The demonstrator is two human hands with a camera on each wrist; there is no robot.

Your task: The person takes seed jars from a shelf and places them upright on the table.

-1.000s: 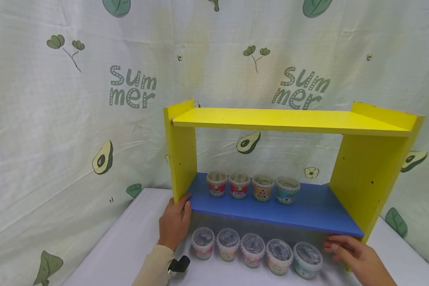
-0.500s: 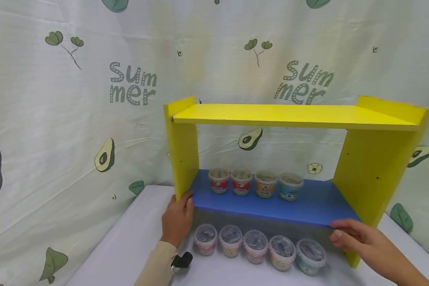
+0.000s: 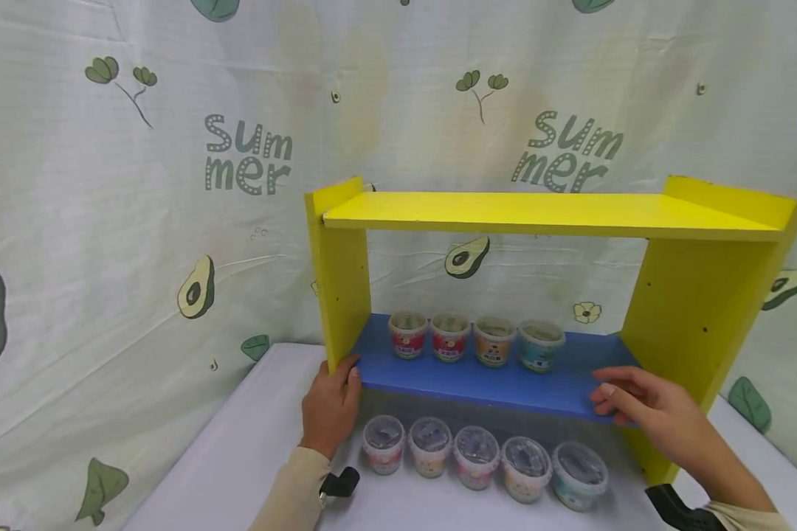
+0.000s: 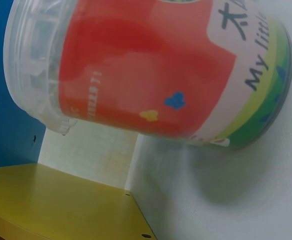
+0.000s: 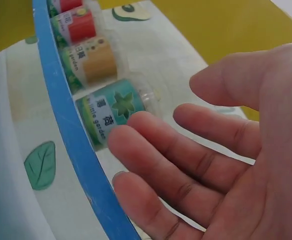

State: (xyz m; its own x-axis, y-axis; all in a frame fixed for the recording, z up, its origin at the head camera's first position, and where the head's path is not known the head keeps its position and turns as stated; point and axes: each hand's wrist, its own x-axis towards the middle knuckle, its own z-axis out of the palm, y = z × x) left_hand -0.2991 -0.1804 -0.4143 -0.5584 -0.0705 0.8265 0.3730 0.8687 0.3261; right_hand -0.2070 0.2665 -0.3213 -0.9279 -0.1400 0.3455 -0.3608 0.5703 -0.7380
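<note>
My left hand [image 3: 329, 413] grips the front edge of the shelf unit's yellow left panel [image 3: 339, 287], where it meets the blue board [image 3: 432, 375]. On that board stand two red-labelled cups [image 3: 449, 346], an orange-labelled cup [image 3: 492, 352] and a teal-labelled cup [image 3: 538, 357]. My right hand [image 3: 651, 413] is at the board's right front, fingers loosely bent and holding nothing. In the right wrist view its fingertips appear near the teal cup. A red-labelled cup [image 4: 151, 65] with a clear lid fills much of the left wrist view; the left fingers are hidden there.
Below the blue board, a row of several lidded cups [image 3: 476, 453] stands on the white table [image 3: 239, 442]. The yellow top board [image 3: 544, 210] spans above, joined to the yellow right panel [image 3: 704, 302]. A printed cloth [image 3: 139, 243] hangs behind.
My right hand has moved up and left from below the blue board's right corner to the board's front. The left hand keeps its grip. The view has shifted slightly.
</note>
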